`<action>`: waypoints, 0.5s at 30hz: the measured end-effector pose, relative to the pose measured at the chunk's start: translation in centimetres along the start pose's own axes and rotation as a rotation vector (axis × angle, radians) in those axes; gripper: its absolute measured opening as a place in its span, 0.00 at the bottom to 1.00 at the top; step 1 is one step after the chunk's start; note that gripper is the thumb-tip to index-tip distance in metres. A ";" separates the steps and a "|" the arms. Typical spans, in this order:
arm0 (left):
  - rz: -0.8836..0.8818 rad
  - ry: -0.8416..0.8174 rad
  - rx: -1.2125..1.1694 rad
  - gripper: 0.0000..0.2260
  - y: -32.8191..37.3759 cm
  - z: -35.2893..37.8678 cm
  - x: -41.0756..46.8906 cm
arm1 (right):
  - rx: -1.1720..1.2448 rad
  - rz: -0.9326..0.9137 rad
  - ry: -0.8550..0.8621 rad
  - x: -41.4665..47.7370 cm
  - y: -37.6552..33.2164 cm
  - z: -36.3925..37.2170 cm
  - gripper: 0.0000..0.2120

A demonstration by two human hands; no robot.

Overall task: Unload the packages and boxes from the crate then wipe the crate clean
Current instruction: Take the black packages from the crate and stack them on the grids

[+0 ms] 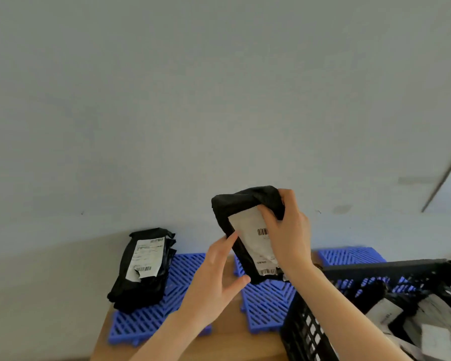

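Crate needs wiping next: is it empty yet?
Not empty: labelled black packages lie inside the crate, while the right hand grips another package outside it.

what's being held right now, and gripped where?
The right hand grips a black labelled package by its upper end, thumb across the label. The left hand only touches the package's lower left edge with straight fingers.

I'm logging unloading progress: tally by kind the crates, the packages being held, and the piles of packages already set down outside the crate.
crate: 1
held package: 1
pile of packages: 1
Total: 3
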State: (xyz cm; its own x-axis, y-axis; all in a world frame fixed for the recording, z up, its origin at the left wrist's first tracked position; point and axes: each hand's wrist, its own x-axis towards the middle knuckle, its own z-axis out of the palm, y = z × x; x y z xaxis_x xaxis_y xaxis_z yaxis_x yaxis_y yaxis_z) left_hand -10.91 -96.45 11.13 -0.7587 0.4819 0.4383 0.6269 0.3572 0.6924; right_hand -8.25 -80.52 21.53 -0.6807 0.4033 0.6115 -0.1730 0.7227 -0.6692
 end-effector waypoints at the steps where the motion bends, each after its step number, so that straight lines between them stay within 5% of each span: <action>1: -0.006 0.010 0.005 0.38 -0.9 -0.9 0.4 | 0.040 0.018 0.001 0.5 -0.5 1.4 0.12; 8: -0.058 0.106 0.065 0.41 -9.5 -6.3 1.7 | 0.229 0.190 -0.053 2.6 -2.1 12.4 0.09; 15: -0.247 0.164 0.136 0.40 -19.0 -10.5 1.0 | 0.264 0.388 -0.286 2.4 -1.8 23.9 0.11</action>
State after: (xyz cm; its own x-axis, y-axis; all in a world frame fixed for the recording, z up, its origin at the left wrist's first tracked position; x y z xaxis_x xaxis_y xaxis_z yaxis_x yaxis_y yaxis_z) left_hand -25.45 -111.10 4.46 -0.9022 0.2364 0.3609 0.4302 0.5560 0.7112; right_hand -26.55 -94.29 14.11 -0.8899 0.4172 0.1842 -0.0183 0.3708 -0.9285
